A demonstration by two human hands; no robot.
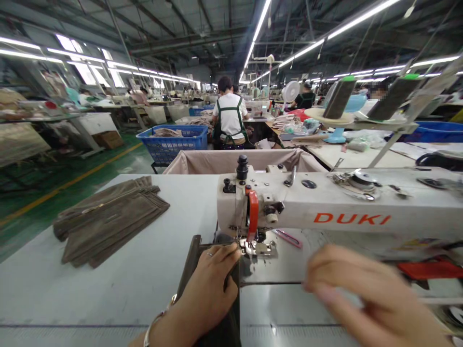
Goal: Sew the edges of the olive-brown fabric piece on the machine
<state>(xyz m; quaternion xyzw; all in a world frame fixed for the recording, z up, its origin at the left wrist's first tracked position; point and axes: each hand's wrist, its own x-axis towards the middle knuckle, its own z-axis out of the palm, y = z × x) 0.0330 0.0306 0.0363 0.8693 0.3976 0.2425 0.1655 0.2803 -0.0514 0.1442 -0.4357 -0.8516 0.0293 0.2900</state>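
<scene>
My left hand (210,284) lies on a dark brown fabric strip (191,260), fingers pressed down and pointing at the presser foot (258,246) of a white DUKI sewing machine (325,207). The strip runs from the table's front edge up under the needle. My right hand (365,299) hovers blurred at the lower right, in front of the machine's arm; its fingers are smeared by motion and I see nothing in it. A pink tool (287,237) lies on the machine bed behind the foot.
A stack of brown fabric pieces (108,219) lies on the white table (72,289) at the left. A beige cloth bin (249,161) hangs behind the table. Farther off a person in a green apron (230,118) sits beside a blue basket (173,140). Thread cones (340,99) stand at right.
</scene>
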